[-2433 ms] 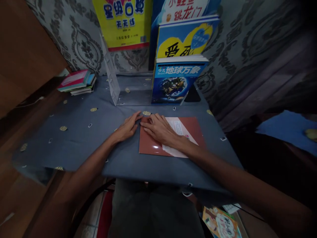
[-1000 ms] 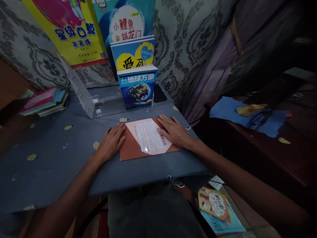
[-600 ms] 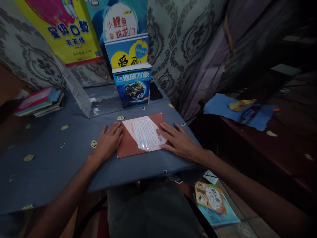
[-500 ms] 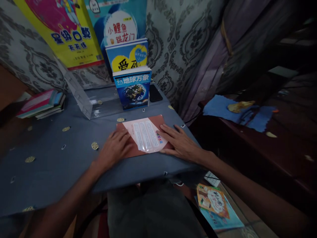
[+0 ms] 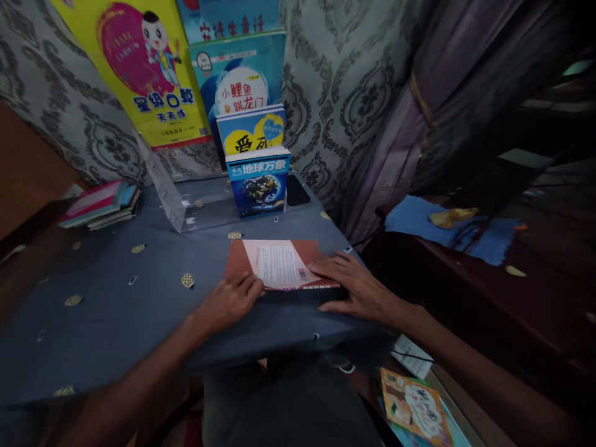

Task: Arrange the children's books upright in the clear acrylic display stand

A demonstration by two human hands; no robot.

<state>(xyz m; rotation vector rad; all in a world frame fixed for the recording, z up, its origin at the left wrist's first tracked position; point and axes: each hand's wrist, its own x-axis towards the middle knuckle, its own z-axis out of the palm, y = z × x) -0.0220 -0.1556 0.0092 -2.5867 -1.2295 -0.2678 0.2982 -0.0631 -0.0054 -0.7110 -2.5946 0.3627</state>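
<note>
A thin book (image 5: 279,264) with a reddish-brown cover and a pale panel of small print is in front of me on the cloth-covered table. My left hand (image 5: 231,303) has its curled fingers closed on the book's near left edge; the thumb side is partly hidden. At the right end, my right hand (image 5: 361,288) is open, with its fingers on the cover and the thumb apart below the near edge. A coloured strip shows along that near edge, which looks slightly raised.
Behind, a clear stand (image 5: 179,217) holds several upright books, with an earth-picture book (image 5: 261,189) in front. A dark phone (image 5: 298,190) lies beside them. Stacked books (image 5: 100,205) are at left. At right, a blue cloth (image 5: 419,220) covers part of a dark red surface.
My left hand has moved from lying on the cover to its near edge, fingers now curled. The near edge strip has come into view. My right hand's thumb has slipped off the cover.
</note>
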